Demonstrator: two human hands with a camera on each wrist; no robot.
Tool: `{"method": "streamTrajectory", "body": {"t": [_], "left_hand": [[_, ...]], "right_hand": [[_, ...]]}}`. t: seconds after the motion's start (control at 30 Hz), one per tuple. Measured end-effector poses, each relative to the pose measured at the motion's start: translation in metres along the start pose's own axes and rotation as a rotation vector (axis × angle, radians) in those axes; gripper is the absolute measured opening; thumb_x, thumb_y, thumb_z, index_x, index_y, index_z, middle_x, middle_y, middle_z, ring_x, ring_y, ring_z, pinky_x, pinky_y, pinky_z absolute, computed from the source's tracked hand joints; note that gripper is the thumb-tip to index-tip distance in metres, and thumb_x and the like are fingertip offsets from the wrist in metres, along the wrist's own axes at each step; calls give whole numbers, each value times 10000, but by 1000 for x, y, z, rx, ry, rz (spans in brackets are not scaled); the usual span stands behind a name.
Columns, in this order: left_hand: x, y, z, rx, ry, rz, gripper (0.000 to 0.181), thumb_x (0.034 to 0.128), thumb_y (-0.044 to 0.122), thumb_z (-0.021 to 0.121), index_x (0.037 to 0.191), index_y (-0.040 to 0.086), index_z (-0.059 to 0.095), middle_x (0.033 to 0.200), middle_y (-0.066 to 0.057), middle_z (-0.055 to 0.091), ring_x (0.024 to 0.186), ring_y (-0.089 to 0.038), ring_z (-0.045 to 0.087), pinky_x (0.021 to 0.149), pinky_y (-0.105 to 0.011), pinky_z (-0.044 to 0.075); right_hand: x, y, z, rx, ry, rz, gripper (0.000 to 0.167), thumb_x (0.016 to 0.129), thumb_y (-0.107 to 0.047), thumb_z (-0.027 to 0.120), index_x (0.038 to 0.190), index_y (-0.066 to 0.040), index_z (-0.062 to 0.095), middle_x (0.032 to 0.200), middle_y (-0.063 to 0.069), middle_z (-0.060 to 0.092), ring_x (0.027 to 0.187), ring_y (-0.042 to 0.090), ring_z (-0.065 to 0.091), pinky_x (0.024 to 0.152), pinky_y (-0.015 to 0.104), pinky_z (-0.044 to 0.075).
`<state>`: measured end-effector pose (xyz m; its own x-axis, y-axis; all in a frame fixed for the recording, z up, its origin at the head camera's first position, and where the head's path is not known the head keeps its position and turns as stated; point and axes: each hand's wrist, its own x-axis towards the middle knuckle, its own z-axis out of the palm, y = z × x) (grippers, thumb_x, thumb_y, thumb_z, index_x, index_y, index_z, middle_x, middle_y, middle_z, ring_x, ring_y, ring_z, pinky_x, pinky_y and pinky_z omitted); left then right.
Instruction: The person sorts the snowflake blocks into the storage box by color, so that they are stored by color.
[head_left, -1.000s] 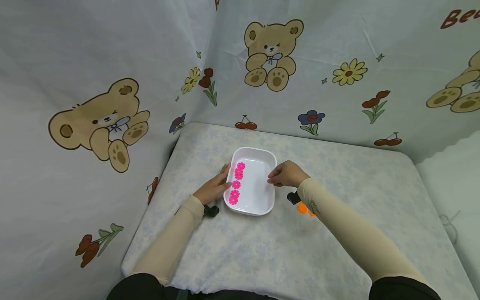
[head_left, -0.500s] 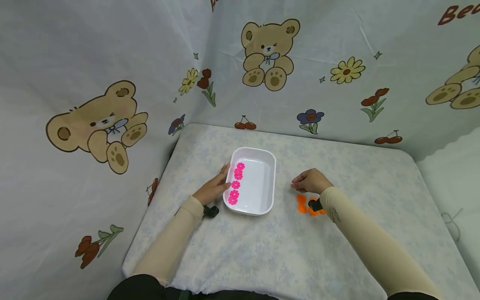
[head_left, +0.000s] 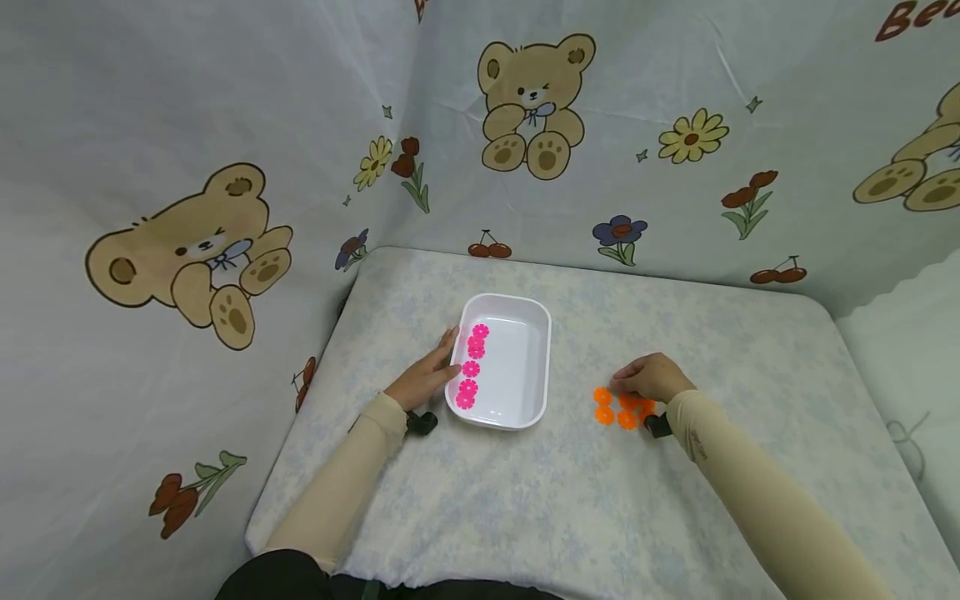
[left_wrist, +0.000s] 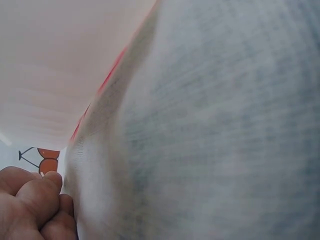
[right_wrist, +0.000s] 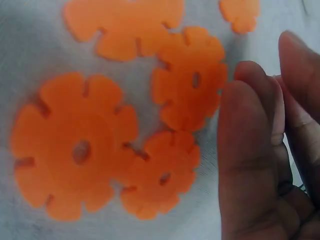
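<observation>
A white tray [head_left: 512, 425] holds a column of pink flower-shaped pieces [head_left: 470, 368] along its left side. My left hand [head_left: 422, 379] rests against the tray's left wall, fingers extended along the outside and thumb tip over the rim. In the left wrist view, that hand [left_wrist: 37, 207] shows at the lower left beside the tray's blurred underside. Right of the tray, my right hand [head_left: 654, 377] is over several orange flower-shaped pieces [head_left: 627, 419], partly covering them. The right wrist view shows that hand [right_wrist: 272, 145] with fingers apart, beside orange pieces [right_wrist: 190, 80], no piece visible between them.
A pale patterned cloth [head_left: 525, 508] covers the table. A curtain printed with bears and flowers [head_left: 315, 100] stands along the back and left edges. A dark wrist camera [head_left: 422, 423] sits by the left wrist, another [head_left: 657, 426] by the right.
My right hand has moved right and nearer, from the tray's right rim to the orange pieces, uncovering some of them. My left hand has stayed at the tray.
</observation>
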<state>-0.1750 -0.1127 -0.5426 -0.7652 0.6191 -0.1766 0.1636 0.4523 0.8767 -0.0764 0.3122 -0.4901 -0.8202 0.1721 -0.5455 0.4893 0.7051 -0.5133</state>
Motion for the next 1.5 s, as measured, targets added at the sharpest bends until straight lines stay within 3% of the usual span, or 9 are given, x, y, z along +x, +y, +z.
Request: {"method": "streamTrajectory", "body": {"t": [0.3, 0.7, 0.87, 1.07, 1.5], "left_hand": [[1, 0, 0, -6, 5, 2, 728, 1099, 377, 478, 1673, 409, 33, 1780, -3, -21, 1640, -194, -8, 1307, -573, 130], [0, 1, -1, -15, 1, 2, 723, 1097, 396, 477, 1673, 411, 40, 1779, 16, -24, 1640, -192, -6, 1306, -573, 134], [0, 0, 0, -11, 3, 2, 721, 1097, 391, 475, 1675, 404, 44, 1779, 13, -20, 1640, -193, -2, 1306, -572, 135], [0, 0, 0, -16, 5, 6, 728, 1091, 392, 474, 1681, 385, 47, 1780, 2, -14, 1642, -208, -1, 1300, -594, 136], [-1, 2, 0, -24, 11, -4, 718, 1095, 365, 485, 1677, 397, 65, 1779, 14, 2, 1641, -184, 4, 1307, -575, 129]], "right_hand": [[0, -3, 17, 37, -4, 13, 356, 892, -356, 840, 1103, -77, 776, 975, 56, 777, 836, 207, 708, 746, 371, 607], [-5, -9, 26, -125, 95, -93, 270, 867, -315, 863, 976, -85, 773, 931, 51, 770, 795, 196, 672, 699, 343, 566], [-5, -14, 28, -152, 97, -88, 254, 874, -288, 857, 972, -76, 756, 904, 47, 758, 786, 194, 668, 710, 353, 569], [-3, -12, 28, -127, 82, -66, 277, 868, -284, 861, 1002, -67, 752, 918, 54, 764, 802, 208, 677, 708, 342, 558], [6, -14, 21, 64, -44, -12, 283, 958, -297, 771, 1178, -119, 761, 949, 12, 800, 836, 162, 726, 807, 351, 556]]}}
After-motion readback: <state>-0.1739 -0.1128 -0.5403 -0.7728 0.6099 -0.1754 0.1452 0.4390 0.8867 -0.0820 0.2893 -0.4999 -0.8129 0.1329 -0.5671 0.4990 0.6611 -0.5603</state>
